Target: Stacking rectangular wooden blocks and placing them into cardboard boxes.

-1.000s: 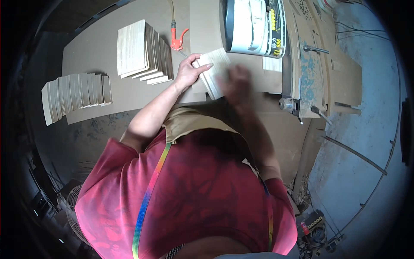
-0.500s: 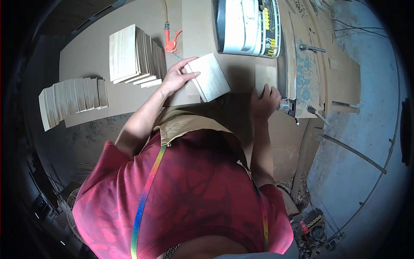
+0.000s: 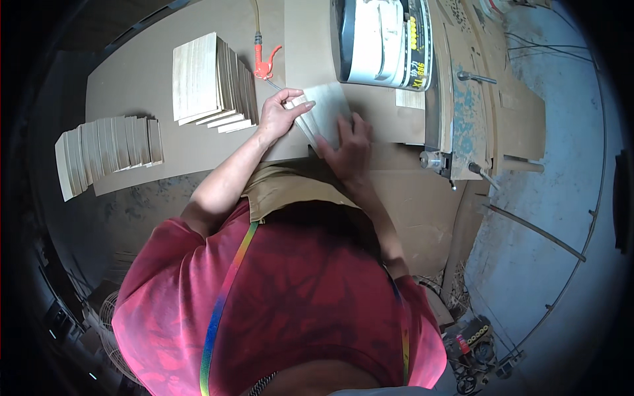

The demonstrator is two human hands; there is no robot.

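Observation:
In front of me, my left hand (image 3: 281, 117) grips a few thin wooden boards (image 3: 323, 99) by their left edge, thumb on top and fingers at the far side. The boards are tilted and slightly fanned. My right hand (image 3: 350, 145), a little blurred, is closed on the same boards at their near right corner, its thumb along the near edge. How many boards lie together there I cannot tell. Just beyond my left hand lies a red air blow gun (image 3: 264, 65), its thin nozzle pointing toward the boards.
A leaning stack of wooden boards (image 3: 196, 79) stands left of the blow gun, and a lower row (image 3: 109, 148) farther left. A white and black bucket (image 3: 386, 46) is at the far right. A pale board (image 3: 411, 99) lies beside the machine (image 3: 462, 105) with metal handles.
My right hand has left the pale piece beside the machine and moved left onto the boards in my left hand. Less of that pale piece shows there now.

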